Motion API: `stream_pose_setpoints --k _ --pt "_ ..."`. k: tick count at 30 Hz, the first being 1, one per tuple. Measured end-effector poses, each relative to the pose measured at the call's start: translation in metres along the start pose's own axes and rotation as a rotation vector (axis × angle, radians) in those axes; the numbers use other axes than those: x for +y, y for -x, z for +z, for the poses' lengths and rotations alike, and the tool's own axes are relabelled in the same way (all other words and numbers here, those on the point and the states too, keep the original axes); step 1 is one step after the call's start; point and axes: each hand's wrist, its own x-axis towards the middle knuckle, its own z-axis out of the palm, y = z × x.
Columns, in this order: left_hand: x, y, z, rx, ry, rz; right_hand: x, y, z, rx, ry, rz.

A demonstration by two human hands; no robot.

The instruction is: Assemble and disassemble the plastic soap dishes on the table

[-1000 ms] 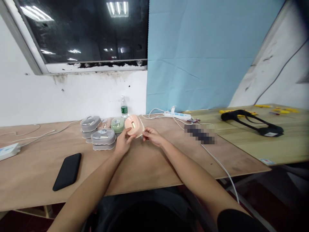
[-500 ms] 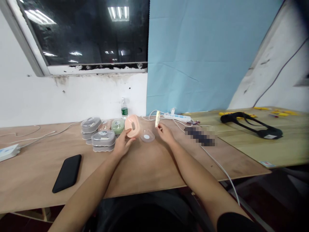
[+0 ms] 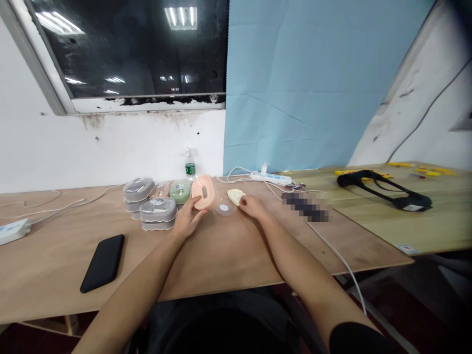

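The pink oval case [image 3: 203, 191] is standing on edge, far-middle of the wooden table [image 3: 221, 260], with the left hand [image 3: 186, 220] gripping it from the near side. Just right of it lies a clear lid [image 3: 224, 208], then a cream oval piece [image 3: 235, 196] with the right hand [image 3: 254, 207] touching its right edge, though I can't tell if it's actually gripping. Grey cases [image 3: 158, 212] and a green case [image 3: 180, 191] sit just left, and a black phone [image 3: 103, 261] is nearer, well to the left.

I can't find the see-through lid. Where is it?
In the head view the clear lid lies flat on the table, near the middle, between the pink box in the left hand and the cream piece the right hand touches.
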Motion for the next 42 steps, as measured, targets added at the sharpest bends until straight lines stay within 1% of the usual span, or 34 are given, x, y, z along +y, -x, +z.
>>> stream_pose_setpoints --k 3,8,11,14,19,20,22,24,26,27,29,31,32,33,35,36,38,40,42 --pt "0.001 0.0 0.0 -0.005 0.003 -0.003 0.005 -0.001 0.003 -0.057 -0.004 0.015" --pt "0.002 0.0 0.0 -0.002 0.005 0.006 0.003 0.001 0.002 -0.083 -0.045 0.004" --pt "0.002 0.0 0.0 -0.008 0.01 -0.001 0.001 0.001 0.001 -0.091 -0.022 0.032" --pt "0.003 0.0 0.001 -0.006 0.015 0.009 0.004 0.0 0.0 -0.064 0.015 0.101" --pt "0.006 0.0 0.001 -0.01 0.007 0.02 0.017 -0.001 0.0 -0.013 0.039 0.229" --pt "0.007 0.0 0.001 -0.015 -0.004 0.021 0.019 -0.001 -0.001 0.014 0.038 0.247" --pt "0.007 0.001 0.0 -0.019 -0.03 0.027 0.017 -0.001 -0.003 0.11 0.017 0.258" --pt "0.007 0.001 0.0 -0.017 -0.051 0.038 0.008 0.001 -0.008 0.233 -0.056 0.206" --pt "0.006 0.002 0.0 -0.016 -0.061 0.045 -0.009 0.004 -0.013 0.31 -0.185 0.086" --pt "0.006 0.002 0.001 -0.01 -0.064 0.047 -0.02 0.007 -0.016 0.32 -0.261 0.006" --pt "0.007 0.001 0.004 0.013 -0.07 0.049 -0.044 0.015 -0.018 0.283 -0.401 -0.168" --pt "0.009 0.0 0.01 0.058 -0.077 0.041 -0.066 0.023 -0.017 0.187 -0.516 -0.337" --pt "0.01 -0.001 0.014 0.082 -0.078 0.033 -0.076 0.026 -0.014 0.142 -0.565 -0.39" --pt "0.012 -0.003 0.019 0.107 -0.075 0.024 -0.084 0.03 -0.011 0.121 -0.617 -0.403" --pt "0.013 -0.004 0.027 0.127 -0.071 0.014 -0.096 0.033 -0.005 0.122 -0.718 -0.367" --pt "0.012 -0.005 0.03 0.116 -0.075 0.014 -0.098 0.034 -0.003 0.133 -0.76 -0.335" --pt "0.011 -0.004 0.034 0.051 -0.11 0.015 -0.098 0.032 -0.001 0.166 -0.812 -0.28" --pt "0.01 -0.002 0.036 -0.058 -0.173 0.011 -0.091 0.027 -0.003 0.234 -0.82 -0.222" --pt "0.01 0.0 0.039 -0.191 -0.24 0.01 -0.077 0.02 -0.007 0.315 -0.759 -0.167"
